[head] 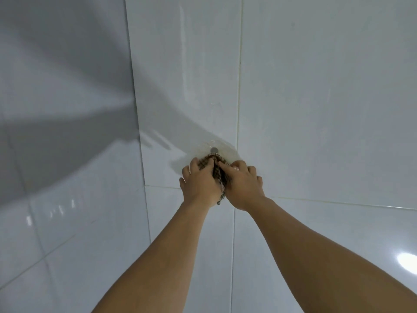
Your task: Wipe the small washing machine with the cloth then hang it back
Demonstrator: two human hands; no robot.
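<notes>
A brown checked cloth (217, 175) is bunched against the white tiled wall just under a small grey hook (214, 150) on a clear round pad. My left hand (199, 185) grips the cloth's left side. My right hand (242, 185) grips its right side, fingers pressed near the top. The cloth's upper edge touches the hook, and a strip hangs down between my wrists. The washing machine is out of view.
White glossy wall tiles (316, 109) fill the view. A wall corner (135, 109) runs down the left, with a shadowed side wall beyond it. A lamp's glare (407, 260) shines at the lower right.
</notes>
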